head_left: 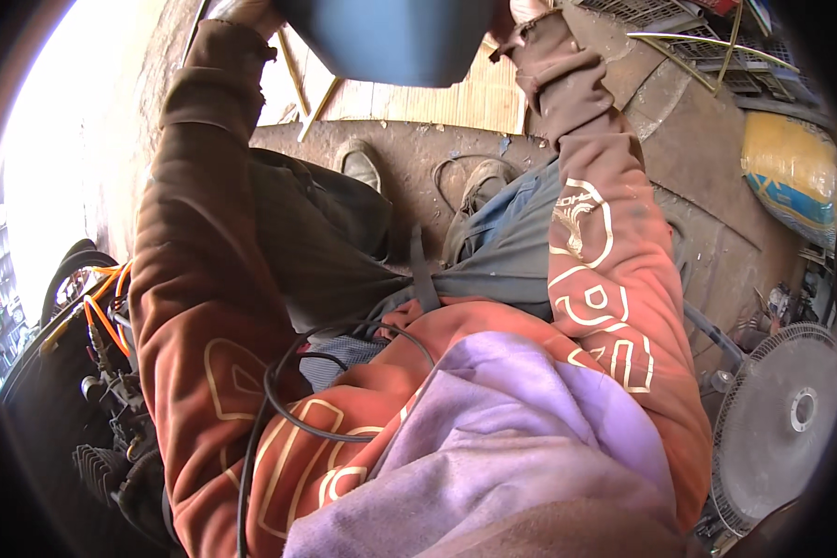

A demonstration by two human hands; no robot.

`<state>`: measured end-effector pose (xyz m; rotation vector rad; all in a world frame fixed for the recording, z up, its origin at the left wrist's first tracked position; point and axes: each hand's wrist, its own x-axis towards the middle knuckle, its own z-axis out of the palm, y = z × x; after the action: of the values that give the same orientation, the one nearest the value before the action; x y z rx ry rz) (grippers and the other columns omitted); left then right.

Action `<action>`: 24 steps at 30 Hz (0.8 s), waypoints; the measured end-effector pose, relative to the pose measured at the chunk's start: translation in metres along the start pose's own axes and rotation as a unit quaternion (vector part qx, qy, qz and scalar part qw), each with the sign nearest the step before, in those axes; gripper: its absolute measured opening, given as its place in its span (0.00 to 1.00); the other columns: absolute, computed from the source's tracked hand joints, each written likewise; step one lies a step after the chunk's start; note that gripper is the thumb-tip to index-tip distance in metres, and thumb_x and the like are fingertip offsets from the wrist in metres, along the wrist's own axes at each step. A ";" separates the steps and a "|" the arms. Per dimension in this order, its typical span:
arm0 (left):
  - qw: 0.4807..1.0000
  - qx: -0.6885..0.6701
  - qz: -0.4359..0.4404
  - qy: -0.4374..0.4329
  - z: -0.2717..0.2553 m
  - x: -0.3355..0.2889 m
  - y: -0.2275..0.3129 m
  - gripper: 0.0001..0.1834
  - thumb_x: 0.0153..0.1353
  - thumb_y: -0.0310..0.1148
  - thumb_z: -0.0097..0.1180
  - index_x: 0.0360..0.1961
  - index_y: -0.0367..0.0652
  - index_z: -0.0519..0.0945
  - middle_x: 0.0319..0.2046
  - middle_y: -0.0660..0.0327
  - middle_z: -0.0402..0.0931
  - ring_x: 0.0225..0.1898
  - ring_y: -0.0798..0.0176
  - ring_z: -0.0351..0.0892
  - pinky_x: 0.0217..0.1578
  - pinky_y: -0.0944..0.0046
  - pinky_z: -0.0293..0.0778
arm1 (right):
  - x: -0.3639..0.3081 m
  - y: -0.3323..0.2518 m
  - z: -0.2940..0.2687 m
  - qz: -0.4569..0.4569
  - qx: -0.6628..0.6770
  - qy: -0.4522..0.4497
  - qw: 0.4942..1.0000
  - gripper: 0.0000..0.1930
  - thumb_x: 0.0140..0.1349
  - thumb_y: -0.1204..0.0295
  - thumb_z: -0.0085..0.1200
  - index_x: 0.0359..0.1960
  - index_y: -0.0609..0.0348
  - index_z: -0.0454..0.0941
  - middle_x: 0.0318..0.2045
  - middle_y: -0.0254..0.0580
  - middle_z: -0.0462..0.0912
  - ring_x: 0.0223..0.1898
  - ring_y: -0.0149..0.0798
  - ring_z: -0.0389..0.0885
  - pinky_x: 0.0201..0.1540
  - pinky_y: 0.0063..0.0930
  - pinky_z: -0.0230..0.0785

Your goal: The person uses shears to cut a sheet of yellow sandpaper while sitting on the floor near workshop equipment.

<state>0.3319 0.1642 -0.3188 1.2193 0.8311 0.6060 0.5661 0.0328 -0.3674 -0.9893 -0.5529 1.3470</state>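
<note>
A large, smooth blue-grey object (391,42) with a flat lower edge and slanted corners is held up at the top of the head view. Its upper part lies outside the picture, and I cannot tell its kind. At its left side is my left hand (248,11), and my right hand (521,13) is at its right side. Both arms reach forward in rolled brown-red sleeves. The hands appear closed on the object's two sides, though the picture's top edge cuts them off and most fingers are hidden.
Cardboard (479,98) and thin wooden strips (318,110) lie beyond my shoes. A standing fan (790,418) is at the right, below a yellow and blue package (790,172). Wire crates (656,14) stand far right. Machinery with orange hoses (102,312) is at the left. A black cable (268,391) crosses my front.
</note>
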 end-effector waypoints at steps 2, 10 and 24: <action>0.999 0.027 -0.029 0.027 -0.002 0.015 -0.017 0.27 0.48 0.35 0.66 0.49 0.35 0.73 0.42 0.54 0.76 0.42 0.56 0.76 0.46 0.59 0.71 | -0.002 -0.003 -0.018 -0.134 -0.156 0.097 0.974 0.22 0.56 0.61 0.60 0.48 0.63 0.75 0.40 0.38 0.80 0.39 0.35 0.78 0.44 0.29 0.71; 0.986 0.148 0.014 -0.073 -0.020 0.010 -0.006 0.17 0.51 0.34 0.63 0.40 0.36 0.79 0.37 0.55 0.79 0.39 0.57 0.78 0.41 0.58 0.74 | -0.029 -0.010 -0.021 -0.229 -0.500 0.125 0.826 0.22 0.45 0.65 0.66 0.42 0.60 0.76 0.38 0.46 0.80 0.38 0.42 0.78 0.42 0.34 0.71; 0.965 0.257 -0.031 -0.032 -0.030 0.023 -0.050 0.27 0.47 0.45 0.67 0.41 0.35 0.77 0.33 0.56 0.80 0.30 0.65 0.81 0.29 0.69 0.77 | -0.026 0.005 -0.047 -0.398 -0.611 0.004 0.685 0.37 0.42 0.68 0.65 0.57 0.62 0.64 0.50 0.53 0.73 0.55 0.51 0.69 0.58 0.36 0.61</action>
<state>0.3192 0.1860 -0.3759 1.6662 1.0026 0.3007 0.5971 -0.0048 -0.3905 -1.4922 -1.7545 0.0024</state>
